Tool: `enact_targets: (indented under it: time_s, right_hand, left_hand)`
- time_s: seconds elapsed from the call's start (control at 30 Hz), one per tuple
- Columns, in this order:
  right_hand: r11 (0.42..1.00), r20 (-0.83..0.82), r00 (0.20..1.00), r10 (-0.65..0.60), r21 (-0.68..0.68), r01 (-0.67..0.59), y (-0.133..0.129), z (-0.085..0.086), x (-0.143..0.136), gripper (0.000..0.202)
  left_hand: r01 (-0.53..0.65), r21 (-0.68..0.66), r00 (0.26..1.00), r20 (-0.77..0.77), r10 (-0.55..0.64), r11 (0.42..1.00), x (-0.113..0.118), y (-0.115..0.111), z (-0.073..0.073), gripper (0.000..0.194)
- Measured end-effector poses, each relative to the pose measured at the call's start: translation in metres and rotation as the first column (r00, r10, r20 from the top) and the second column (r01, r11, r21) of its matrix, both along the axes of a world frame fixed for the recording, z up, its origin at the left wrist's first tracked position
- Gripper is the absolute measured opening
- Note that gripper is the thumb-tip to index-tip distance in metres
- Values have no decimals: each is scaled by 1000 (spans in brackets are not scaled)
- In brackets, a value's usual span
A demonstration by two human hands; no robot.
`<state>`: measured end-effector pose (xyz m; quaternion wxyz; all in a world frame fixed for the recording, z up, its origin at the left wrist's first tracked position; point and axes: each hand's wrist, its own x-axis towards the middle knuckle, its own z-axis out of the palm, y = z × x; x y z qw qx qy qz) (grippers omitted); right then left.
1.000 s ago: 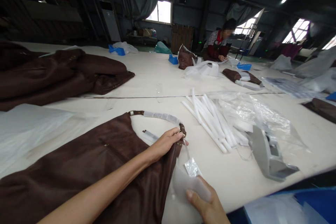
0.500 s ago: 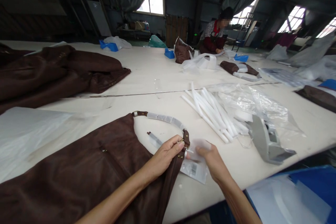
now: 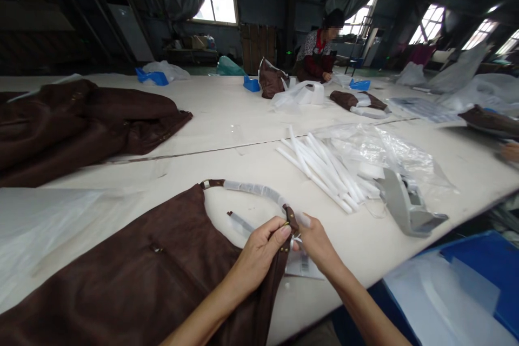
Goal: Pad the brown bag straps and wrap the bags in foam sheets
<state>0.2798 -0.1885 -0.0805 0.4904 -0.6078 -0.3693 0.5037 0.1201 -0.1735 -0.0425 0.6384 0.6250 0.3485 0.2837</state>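
Observation:
A dark brown handbag (image 3: 190, 248) lies on the table, its strap (image 3: 259, 189) looped upward and wrapped in pale, translucent material. My left hand (image 3: 263, 243) pinches the metal ring at the right end of this strap. Just right of it, my right hand (image 3: 320, 246) is closed on a thin white wrapping strip (image 3: 298, 239) at the same ring; most of the strip is hidden by the fingers. Under the right hand lies a clear packet with a barcode label (image 3: 304, 265). A narrow wrapped strap piece (image 3: 240, 221) rests inside the loop.
White foam tubes (image 3: 316, 170) and a grey tape dispenser (image 3: 409, 205) lie to the right, beside clear plastic (image 3: 389, 146). More brown bags (image 3: 133, 113) are at left. A blue bin (image 3: 478, 259) stands below the table edge. A co-worker (image 3: 318, 57) works across the table.
My right hand has moved closer to the strap ring, and the white sheet blurred in it before is now gathered small at the ring. My left hand keeps its pinch. The view has shifted slightly right.

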Motion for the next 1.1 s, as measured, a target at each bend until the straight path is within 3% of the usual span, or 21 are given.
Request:
enact_targets:
  time_s: [0.1,0.2,0.27,0.37,0.43,0.53,0.6,0.67,0.77,0.97,1.03,1.1]
  right_hand:
    - [982,24,983,184,40,-184,-4,7,-9,21]
    - [982,334,932,144,67,-175,-8,2,-4,24]
    - [983,501,857,119,65,-174,-10,-3,0,14]
    - [945,544,816,195,120,-306,-12,-1,1,8]
    - [912,445,847,290,140,-386,-13,5,-1,10]
    - [929,30,931,363,72,-364,-13,15,-6,14]
    - [962,-268,925,268,13,-274,-15,18,-9,14]
    - [985,-444,884,151,-13,-174,-18,18,-10,18]
    - [997,-547,834,66,-3,-81,-24,19,-10,18]
    - [998,-618,784,60,22,-58,-31,17,-7,16]
    - [999,-643,765,43,25,-35,-32,15,-5,15]
    - [1000,-657,754,14,17,-4,-34,13,-4,13]
  left_hand:
    - [-4,40,1000,25,3,999,0,-1,0,33]
    - [6,35,999,44,-8,999,-4,-5,8,31]
    - [0,52,999,44,-2,999,-5,-8,15,31]
    - [-26,85,999,27,24,996,-6,-9,20,31]
    - [1,65,1000,15,-2,998,-6,-9,18,32]
    - [78,-25,997,20,-77,997,-5,-11,11,34]
    - [83,-66,996,23,-82,994,-5,-14,8,36]
    - [53,-91,999,19,-51,994,-4,-16,5,38]
    - [-25,-151,1000,10,27,988,-4,-17,1,39]
    - [-216,-207,975,12,223,954,1,-22,-10,47]
    - [-324,-209,945,-29,326,923,2,-22,-12,62]
    - [-419,-237,907,-64,416,877,2,-21,-11,90]
